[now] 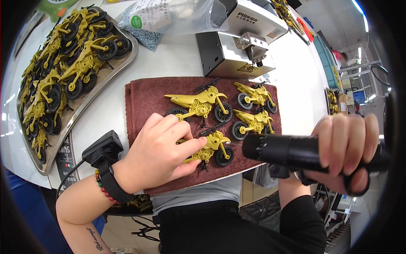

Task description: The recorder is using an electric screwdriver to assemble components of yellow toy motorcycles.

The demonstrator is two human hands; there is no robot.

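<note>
On a brown towel [146, 99] lie several yellow toy motorcycles with black wheels and black handlebars. My left hand [163, 148] grips the rear of the nearest toy motorcycle [215, 139] and holds it on the towel. The fingers cover its back half. A second toy motorcycle [198, 103] lies just beyond those fingers. Two more, a far one [255, 94] and a nearer one [253, 120], are to the right. My right hand [349, 146] is wrapped round a black electric screwdriver [283, 150], raised above the towel's right edge. Its tip is hard to make out.
A metal tray [127, 55] heaped with yellow toy motorcycles stands at the left. Behind the towel are a screw feeder [234, 55] and a clear plastic bag [169, 17] of small grey-blue screws. A black device with a cable is strapped to my left wrist.
</note>
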